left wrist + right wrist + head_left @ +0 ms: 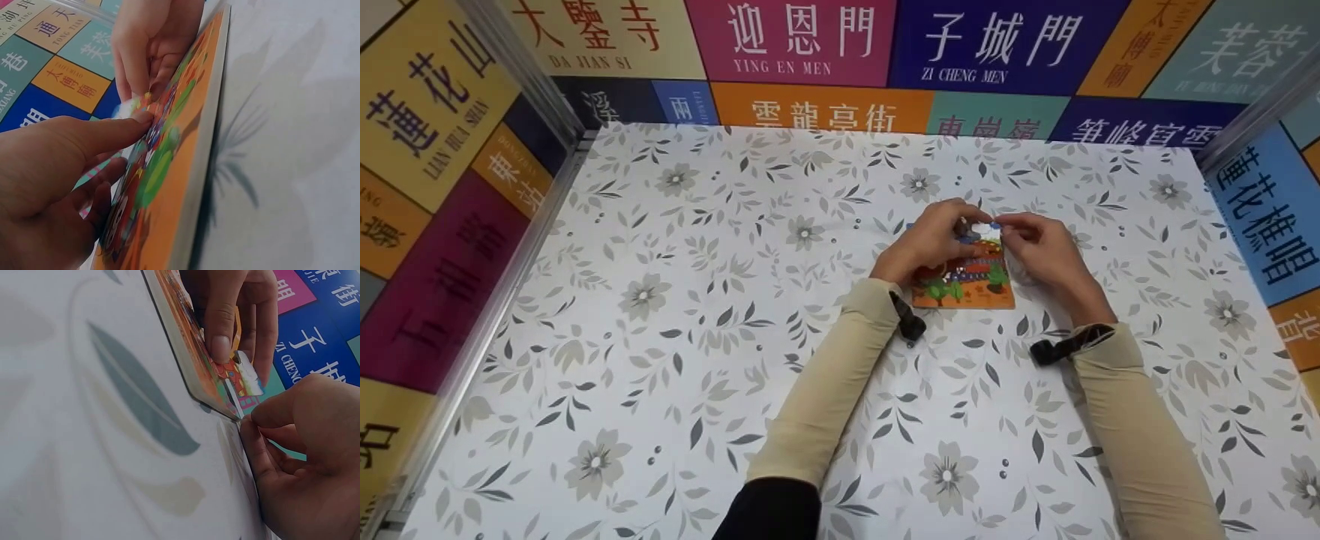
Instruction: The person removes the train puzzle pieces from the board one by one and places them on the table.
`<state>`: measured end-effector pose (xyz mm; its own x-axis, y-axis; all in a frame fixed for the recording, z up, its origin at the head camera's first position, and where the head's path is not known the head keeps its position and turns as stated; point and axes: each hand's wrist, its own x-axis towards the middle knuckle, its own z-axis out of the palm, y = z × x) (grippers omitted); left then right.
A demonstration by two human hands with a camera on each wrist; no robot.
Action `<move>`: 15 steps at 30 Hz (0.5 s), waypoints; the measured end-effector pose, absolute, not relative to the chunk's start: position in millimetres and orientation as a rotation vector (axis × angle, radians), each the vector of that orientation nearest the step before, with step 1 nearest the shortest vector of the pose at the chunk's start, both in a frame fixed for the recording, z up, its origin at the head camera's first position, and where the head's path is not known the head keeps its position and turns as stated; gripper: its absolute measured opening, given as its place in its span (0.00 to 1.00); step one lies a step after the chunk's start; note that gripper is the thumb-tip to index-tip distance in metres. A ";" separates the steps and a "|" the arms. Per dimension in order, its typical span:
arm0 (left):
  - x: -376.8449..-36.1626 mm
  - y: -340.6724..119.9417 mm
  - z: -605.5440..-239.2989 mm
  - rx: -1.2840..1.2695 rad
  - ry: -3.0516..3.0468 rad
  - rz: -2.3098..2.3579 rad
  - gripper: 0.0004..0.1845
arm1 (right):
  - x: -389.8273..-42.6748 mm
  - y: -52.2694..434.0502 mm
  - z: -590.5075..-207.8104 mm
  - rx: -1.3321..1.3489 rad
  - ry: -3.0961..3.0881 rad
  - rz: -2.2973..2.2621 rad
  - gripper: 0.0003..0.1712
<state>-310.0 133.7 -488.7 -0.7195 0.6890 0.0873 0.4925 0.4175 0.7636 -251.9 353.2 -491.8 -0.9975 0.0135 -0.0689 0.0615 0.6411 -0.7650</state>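
A small picture puzzle board (975,297), orange with green trees, lies flat on the table under both hands. My left hand (931,238) reaches over its left side and pinches a puzzle piece (248,377), white and red, with thumb on top and fingers behind. That piece is tilted up from the board's far part in the right wrist view. At the far right corner, my right hand (1048,246) has thumb and index finger (275,408) together, pinching the board's corner. My left palm and fingers hide part of the picture.
A white tabletop (675,420) printed with grey flowers and leaves surrounds the board. Colourful panels (802,37) with large characters stand along the back and both sides, with a metal rail (510,247) at the left edge.
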 end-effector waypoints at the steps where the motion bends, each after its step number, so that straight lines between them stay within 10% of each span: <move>1: -310.3 133.1 -488.9 1.024 2.426 1.202 0.25 | -251.9 353.2 -492.0 0.055 2.801 -1.304 0.21; 15: -310.8 129.3 -489.4 1.057 2.403 1.251 0.22 | -253.7 352.6 -492.2 0.070 2.795 -1.293 0.21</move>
<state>-310.8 129.3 -489.4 -0.7122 0.6920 0.1178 0.4934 0.3742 0.7852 -253.7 352.6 -492.2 -0.9971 0.0156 -0.0745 0.0669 0.6469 -0.7596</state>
